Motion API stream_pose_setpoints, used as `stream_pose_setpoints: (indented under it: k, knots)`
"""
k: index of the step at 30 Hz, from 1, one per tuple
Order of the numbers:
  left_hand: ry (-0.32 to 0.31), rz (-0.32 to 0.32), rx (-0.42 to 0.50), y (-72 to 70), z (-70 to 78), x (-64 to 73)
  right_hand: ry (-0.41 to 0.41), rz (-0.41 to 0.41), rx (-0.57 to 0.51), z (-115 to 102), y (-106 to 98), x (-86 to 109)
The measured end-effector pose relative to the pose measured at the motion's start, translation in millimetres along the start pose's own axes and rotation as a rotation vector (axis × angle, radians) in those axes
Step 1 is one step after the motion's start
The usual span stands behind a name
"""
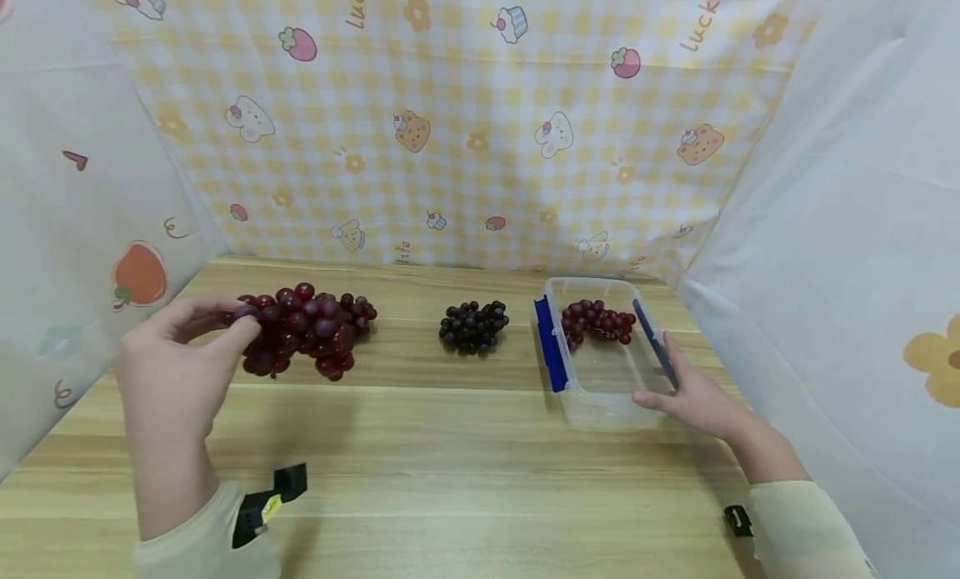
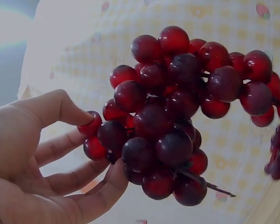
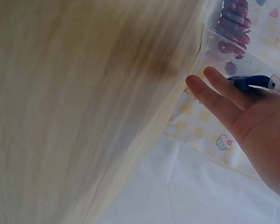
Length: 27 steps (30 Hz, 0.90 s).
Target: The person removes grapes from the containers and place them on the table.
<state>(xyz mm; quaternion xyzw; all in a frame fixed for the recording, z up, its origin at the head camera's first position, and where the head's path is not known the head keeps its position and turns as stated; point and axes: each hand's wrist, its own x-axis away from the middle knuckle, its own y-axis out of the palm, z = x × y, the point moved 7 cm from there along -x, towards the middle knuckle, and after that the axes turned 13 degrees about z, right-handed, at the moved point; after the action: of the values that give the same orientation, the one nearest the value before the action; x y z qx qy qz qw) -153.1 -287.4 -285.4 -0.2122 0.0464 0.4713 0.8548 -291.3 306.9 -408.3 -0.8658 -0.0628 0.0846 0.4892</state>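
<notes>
At the left, my left hand [image 1: 176, 366] pinches the end of a bunch of shiny dark red grapes [image 1: 300, 321] between thumb and fingers, holding it above the table. The left wrist view shows the thumb on an end grape and a thin stem poking out below the bunch. My right hand [image 1: 697, 396] is at the near right corner of a clear plastic container [image 1: 600, 408] with blue side clips. Its thumb lies at the front rim, and its straight fingers [image 3: 214, 100] are along the outer side. Inside the container, a smaller red grape bunch [image 1: 592, 321] lies toward the back.
A nearly black grape bunch [image 1: 474, 327] lies mid-table, left of the container. Another dark red bunch [image 1: 363, 312] shows partly behind the held one. The wooden table [image 1: 450, 479] is bordered by a patterned cloth [image 1: 450, 179] behind and white cloth [image 1: 832, 254] at the sides.
</notes>
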Motion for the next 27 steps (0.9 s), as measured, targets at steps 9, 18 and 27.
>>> stream_pose_setpoints:
  k: [9,18,27]
  knots:
    - [0.01,-0.081,-0.155,-5.8,-23.2,-15.3,0.0,0.0,-0.012,1.7,0.5,-0.4]
    - [0.206,-0.251,-0.329,14.4,-40.8,-22.4,0.002,-0.004,-0.018,1.4,0.8,-0.3]
    - [0.25,-0.415,-0.377,40.3,-56.4,-19.6,0.005,-0.002,-0.015,2.9,1.8,-1.1]
